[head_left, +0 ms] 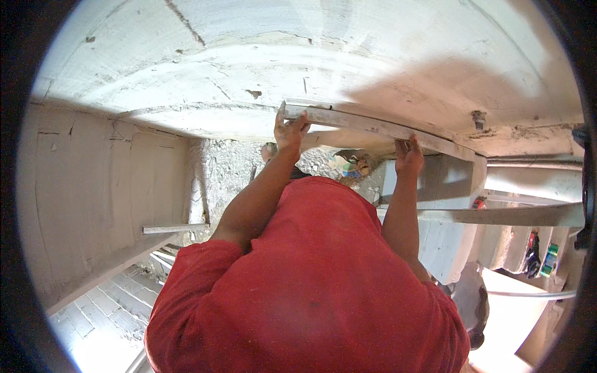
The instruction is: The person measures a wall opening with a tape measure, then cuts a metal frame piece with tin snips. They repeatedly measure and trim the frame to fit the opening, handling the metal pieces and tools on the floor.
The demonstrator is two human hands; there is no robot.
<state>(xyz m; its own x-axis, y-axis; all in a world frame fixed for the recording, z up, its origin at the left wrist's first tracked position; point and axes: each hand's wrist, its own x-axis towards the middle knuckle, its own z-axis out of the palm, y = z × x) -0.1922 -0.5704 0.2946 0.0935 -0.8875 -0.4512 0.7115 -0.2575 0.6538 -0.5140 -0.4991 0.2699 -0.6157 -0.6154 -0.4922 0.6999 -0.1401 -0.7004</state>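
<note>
A long, pale grey straight bar point(354, 121) lies along the rough whitish wall point(249, 71) in front of me. Near the bar's left end, my left hand point(290, 132) grips it, the fingers raised around its edge. My right hand point(408, 155) holds it farther right, fingertips on its lower edge and face. The bar slants slightly down to the right, where its far end meets a pale ledge. Whether its back touches the wall along the full length, I cannot tell.
A short pipe stub point(478, 120) sticks out of the wall at right. Below it, a long board point(510, 215) crosses beside a pale block point(444, 177). A short bar point(174, 229) juts near the left wall point(112, 186). Rubble covers the floor point(227, 168).
</note>
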